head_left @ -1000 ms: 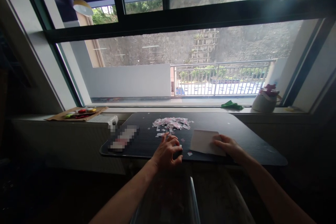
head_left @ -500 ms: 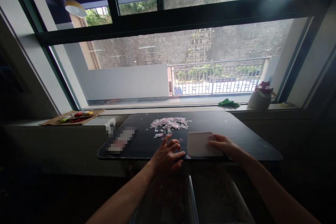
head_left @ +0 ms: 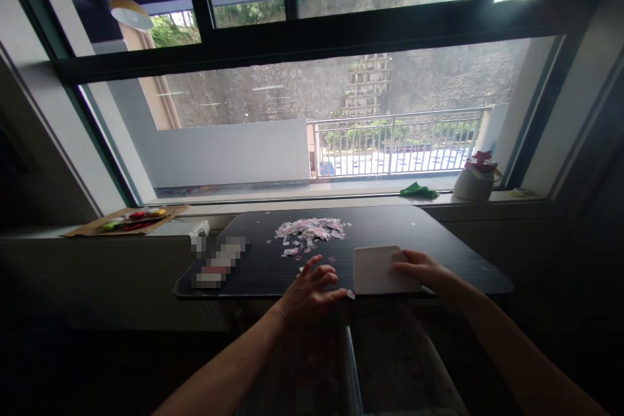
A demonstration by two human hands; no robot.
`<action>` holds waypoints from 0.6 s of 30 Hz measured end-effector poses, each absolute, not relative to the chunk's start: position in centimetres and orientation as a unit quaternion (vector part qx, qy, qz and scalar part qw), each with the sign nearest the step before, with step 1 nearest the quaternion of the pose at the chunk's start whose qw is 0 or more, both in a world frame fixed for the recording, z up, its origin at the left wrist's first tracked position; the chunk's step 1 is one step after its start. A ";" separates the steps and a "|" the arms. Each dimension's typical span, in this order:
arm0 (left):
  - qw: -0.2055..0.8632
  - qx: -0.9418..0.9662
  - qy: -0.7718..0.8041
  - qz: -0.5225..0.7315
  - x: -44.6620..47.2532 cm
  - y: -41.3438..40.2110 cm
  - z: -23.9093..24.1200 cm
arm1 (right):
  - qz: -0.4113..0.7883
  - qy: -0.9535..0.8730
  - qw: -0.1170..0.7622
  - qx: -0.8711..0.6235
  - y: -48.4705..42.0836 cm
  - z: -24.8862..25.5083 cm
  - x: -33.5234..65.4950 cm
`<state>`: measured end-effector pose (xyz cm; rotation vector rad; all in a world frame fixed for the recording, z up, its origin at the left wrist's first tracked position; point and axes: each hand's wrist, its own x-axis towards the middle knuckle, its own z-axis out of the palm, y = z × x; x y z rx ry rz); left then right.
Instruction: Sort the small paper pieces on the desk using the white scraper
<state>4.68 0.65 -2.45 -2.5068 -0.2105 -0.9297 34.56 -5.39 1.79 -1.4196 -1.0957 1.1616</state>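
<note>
My left hand (head_left: 311, 290) rests at the near edge of the dark table (head_left: 453, 240), fingers spread flat, beside a small pink paper scrap (head_left: 350, 294). My right hand (head_left: 423, 269) presses its fingers on the right side of a white card (head_left: 377, 268) lying flat near the table's front edge. A pile of pink and white paper scraps (head_left: 309, 231) lies in the middle of the table, beyond both hands, with loose bits scattered toward my left hand.
A blurred oblong object (head_left: 218, 262) lies on the table's left part. On the window sill sit a cardboard sheet with coloured items (head_left: 127, 218), a white device (head_left: 179, 227), a green cloth (head_left: 418, 192) and a white pot (head_left: 472, 182). A clear container's rim (head_left: 351, 364) stands below the table edge.
My left hand slid back toward the table's near edge and its fingers spread out flat. The right hand stayed on the white card. The view shifted slightly.
</note>
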 end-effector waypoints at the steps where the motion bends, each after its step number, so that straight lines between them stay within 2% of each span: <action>1: 0.227 -0.910 -0.074 -0.340 4.8 0.6 -2.4 | 0.476 -0.450 0.480 -0.584 -5.5 1.9 34.8; 6: 0.185 -0.906 -0.095 -0.368 5.0 0.6 -2.2 | 0.446 -0.458 0.490 -0.593 -5.2 2.3 35.1; 13: 0.101 -0.802 -0.314 -0.497 4.6 2.0 -2.2 | 0.392 -0.496 0.486 -0.603 -1.4 1.7 30.0; 18: 0.093 -0.802 -0.329 -0.489 4.7 2.3 -2.5 | 0.369 -0.515 0.462 -0.620 -1.9 2.5 29.9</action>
